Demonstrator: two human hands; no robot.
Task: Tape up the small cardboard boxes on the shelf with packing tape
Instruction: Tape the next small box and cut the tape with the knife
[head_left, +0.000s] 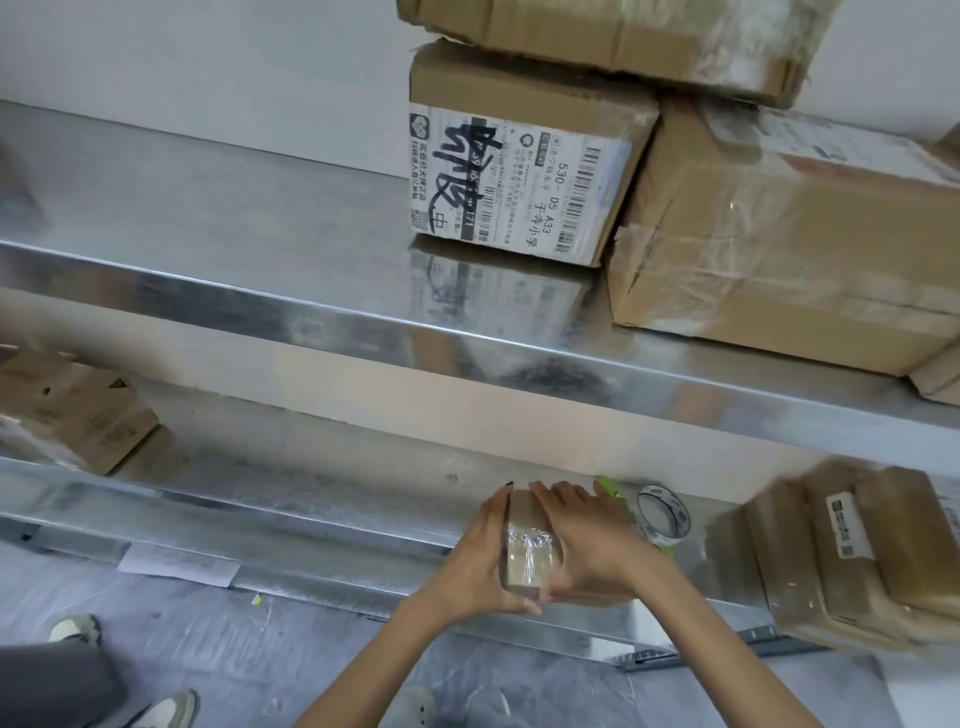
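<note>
Left hand (480, 561) and right hand (587, 545) clasped around a small brown cardboard box wrapped in clear tape (530, 553), held over the front edge of the lower shiny metal shelf (322, 525). Just right of the box, a clear packing tape roll (665, 514); farther right, a stack of taped brown parcels (852, 556).

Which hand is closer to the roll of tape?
The right hand. It rests on the small box just left of the tape roll; the left hand is on the box's far side.
</note>
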